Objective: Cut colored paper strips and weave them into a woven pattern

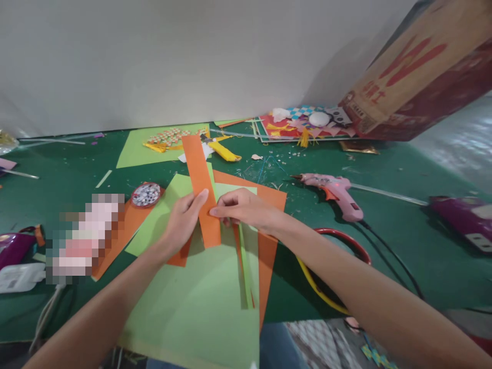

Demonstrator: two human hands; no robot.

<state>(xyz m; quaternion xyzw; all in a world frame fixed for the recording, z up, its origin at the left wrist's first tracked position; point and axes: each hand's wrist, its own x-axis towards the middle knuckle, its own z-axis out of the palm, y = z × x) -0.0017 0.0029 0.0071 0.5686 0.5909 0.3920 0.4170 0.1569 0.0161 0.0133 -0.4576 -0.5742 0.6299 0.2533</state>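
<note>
Near the worktop's (pixel 326 302) front edge, both hands pinch paper: my left (pixel 187 218) grips the orange strip (pixel 200 179), my right (pixel 240 207) its right edge.

Red lettering at my two o'clock
On the tall brown-and-red paper bag (pixel 407 102) I see a big red W-like mark and red characters ending in "士"; the small print on the white plastic adapter (pixel 19 278), toward eight o'clock, I can't read.

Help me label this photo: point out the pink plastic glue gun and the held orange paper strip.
Pink plastic glue gun (pixel 341 187), head view, body.
Held orange paper strip (pixel 198 171), head view, upper half.
</note>
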